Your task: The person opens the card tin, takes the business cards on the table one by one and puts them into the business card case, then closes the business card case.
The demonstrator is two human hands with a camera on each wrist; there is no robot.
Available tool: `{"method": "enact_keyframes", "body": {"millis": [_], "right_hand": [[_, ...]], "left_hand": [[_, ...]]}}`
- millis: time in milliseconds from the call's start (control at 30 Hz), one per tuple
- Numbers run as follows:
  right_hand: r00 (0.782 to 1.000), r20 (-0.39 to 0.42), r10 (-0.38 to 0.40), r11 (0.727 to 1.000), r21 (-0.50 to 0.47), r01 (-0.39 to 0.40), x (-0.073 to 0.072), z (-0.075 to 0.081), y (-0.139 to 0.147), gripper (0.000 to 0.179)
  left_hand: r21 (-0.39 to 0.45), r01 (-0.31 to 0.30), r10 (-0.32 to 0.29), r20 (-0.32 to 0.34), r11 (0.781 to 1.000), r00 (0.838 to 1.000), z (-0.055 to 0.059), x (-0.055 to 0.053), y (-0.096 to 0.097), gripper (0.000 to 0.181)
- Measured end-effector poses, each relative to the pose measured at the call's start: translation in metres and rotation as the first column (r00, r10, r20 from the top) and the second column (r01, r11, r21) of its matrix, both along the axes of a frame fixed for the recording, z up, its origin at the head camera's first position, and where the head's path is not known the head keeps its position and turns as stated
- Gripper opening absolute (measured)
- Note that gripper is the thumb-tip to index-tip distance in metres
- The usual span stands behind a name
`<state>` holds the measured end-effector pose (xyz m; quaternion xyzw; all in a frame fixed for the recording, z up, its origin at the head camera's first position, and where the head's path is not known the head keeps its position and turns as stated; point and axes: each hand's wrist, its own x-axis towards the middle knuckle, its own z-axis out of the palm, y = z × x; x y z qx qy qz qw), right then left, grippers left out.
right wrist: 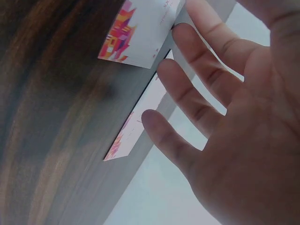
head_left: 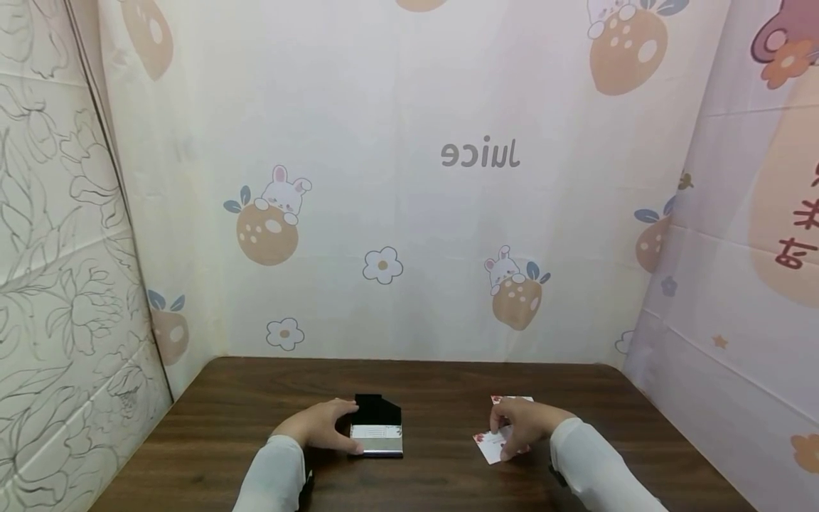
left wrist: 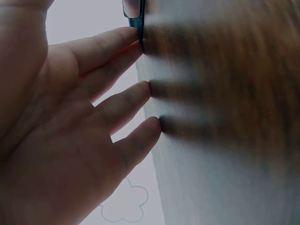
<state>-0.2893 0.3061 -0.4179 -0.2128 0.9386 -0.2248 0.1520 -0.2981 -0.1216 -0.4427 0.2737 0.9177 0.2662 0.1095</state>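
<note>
A business card case (head_left: 377,442) lies on the table with its black lid (head_left: 377,411) folded back. White cards (head_left: 376,431) show inside it. My left hand (head_left: 322,427) holds the case by its left side, thumb at the front corner and fingers by the lid; in the left wrist view the other fingertips touch the tabletop. At the right, my right hand (head_left: 523,425) pinches a white business card (head_left: 490,448) with red print, tilted above the table. Behind that hand a second card (right wrist: 140,117) lies flat, partly covered by the fingers in the head view.
The dark brown wooden table (head_left: 435,483) has rounded far corners. A patterned curtain (head_left: 397,213) hangs along its back edge, and more printed cloth (head_left: 704,284) closes off the right side. Bare wood separates the case from the cards.
</note>
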Motion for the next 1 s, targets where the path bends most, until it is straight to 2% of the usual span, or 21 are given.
{"method": "enact_keyframes", "body": {"millis": [200,333,1000], "right_hand": [[0.999,-0.044,-0.008,0.999,0.040,0.010,-0.002,-0.001,0.000,0.044],[0.999,-0.034,-0.017,0.999,0.050,0.019,-0.003,-0.001,0.001,0.043],[0.997,-0.056,-0.048,0.999,0.017,0.049,-0.003,-0.010,0.011,0.048]], "left_hand": [[0.002,-0.002,0.002,-0.004,1.000,1.000,0.001,0.001,-0.001,0.080],[0.001,-0.005,0.005,0.000,1.000,1.000,0.000,0.000,-0.001,0.080],[-0.014,0.001,-0.001,-0.005,1.000,1.000,-0.002,-0.006,-0.002,0.079]]}}
